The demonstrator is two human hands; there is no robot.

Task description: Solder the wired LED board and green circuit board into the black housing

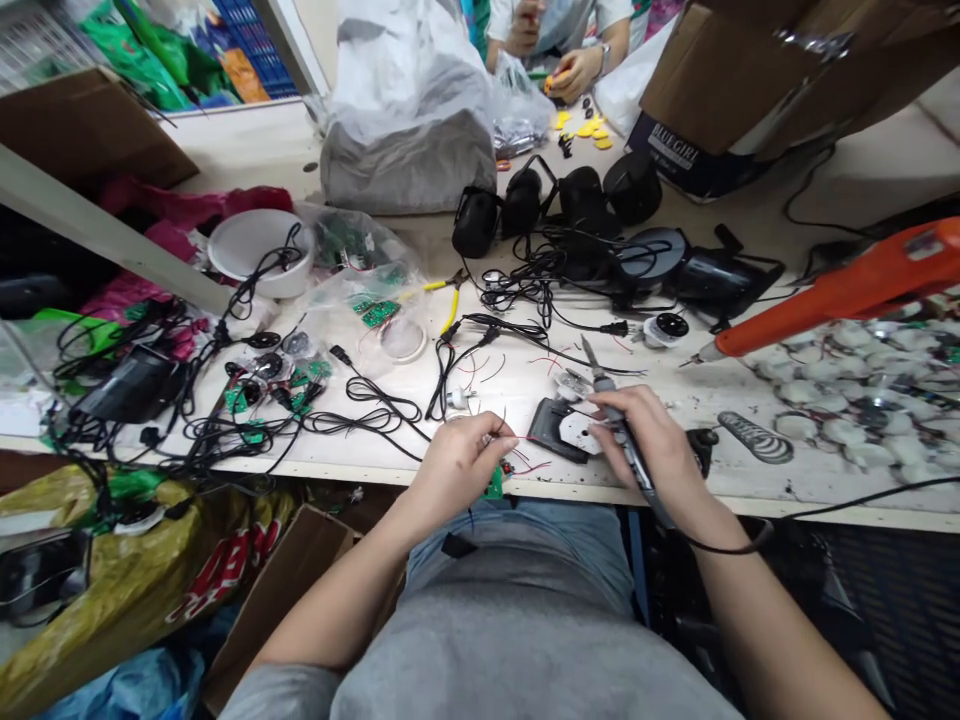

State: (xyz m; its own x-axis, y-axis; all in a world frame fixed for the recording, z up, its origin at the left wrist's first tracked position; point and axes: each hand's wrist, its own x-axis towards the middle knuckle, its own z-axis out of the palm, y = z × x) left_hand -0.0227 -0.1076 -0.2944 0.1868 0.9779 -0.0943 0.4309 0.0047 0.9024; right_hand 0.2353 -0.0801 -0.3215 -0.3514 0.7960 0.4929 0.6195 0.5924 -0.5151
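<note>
My right hand (649,440) is wrapped round a grey soldering iron (630,455), its pointed tip up and away from me; a black cord trails from its back end. Under the fingers of that hand are a white plate with small holes (577,430) and a black plastic housing (553,428); I cannot tell whether the fingers touch the plate. My left hand (469,455) pinches a thin red wire (529,440) near the table's front edge. Partly hidden below its fingertips is a small green circuit board (493,486).
Black cables with plugs (367,400) tangle across the left and middle. Yellow-handled pliers (452,305) lie further back, near black lamp-like housings (577,200). An orange electric screwdriver (840,285) juts in from the right above many white parts (847,400). Another person's hand (576,75) works opposite.
</note>
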